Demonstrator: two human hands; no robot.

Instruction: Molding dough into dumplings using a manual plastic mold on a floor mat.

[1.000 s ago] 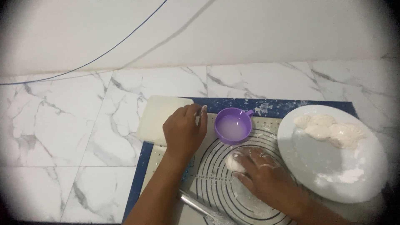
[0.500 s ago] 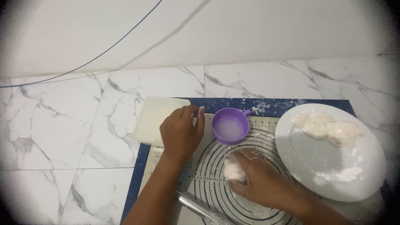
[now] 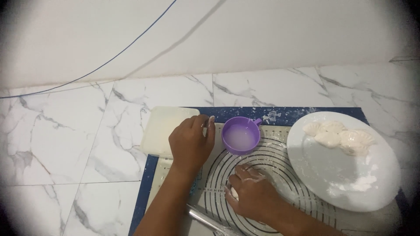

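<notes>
Glossy white plate (image 3: 350,192), purple plastic cup (image 3: 227,146) (smooth), matt floured mat (image 3: 280,170), polished marble floor (image 3: 65,144).

Pale dough lump (image 3: 234,192), seemingly palm-covered.

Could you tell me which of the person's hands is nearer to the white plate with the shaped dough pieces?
Right. The right hand rests just left of the white plate; the left hand lies beyond the purple cup.

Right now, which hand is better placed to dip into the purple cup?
Left, probably. The left hand lies flat on the mat with its fingertips right beside the purple cup and holds nothing. The right hand sits lower, cupped over a dough piece.
</notes>
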